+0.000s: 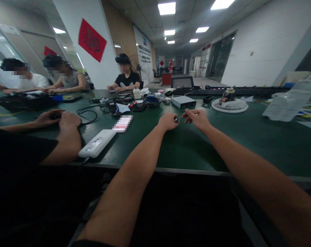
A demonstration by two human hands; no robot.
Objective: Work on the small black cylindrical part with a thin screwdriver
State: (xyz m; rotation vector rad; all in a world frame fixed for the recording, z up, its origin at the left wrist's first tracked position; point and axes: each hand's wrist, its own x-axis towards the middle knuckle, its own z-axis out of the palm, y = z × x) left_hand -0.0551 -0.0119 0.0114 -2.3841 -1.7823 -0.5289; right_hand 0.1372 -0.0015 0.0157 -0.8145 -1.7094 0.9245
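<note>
My left hand (168, 122) is closed around a small dark round part (176, 119) with a shiny end, just above the green table. What kind of part it is does not show. In my right hand (198, 120) is a slim tool with a thin metal shaft (182, 117), which looks like a screwdriver. Its tip meets or nearly meets the end of the part; contact cannot be made out. Most of the handle is hidden by my fingers.
Beyond my hands stand a silver metal box (183, 102) and a white fan grille with a motor (229, 103). A white power strip (97, 143) and a phone (123, 123) lie left. A co-worker's hands (69, 120) are beside them. Clear plastic wrap (286, 103) is at right.
</note>
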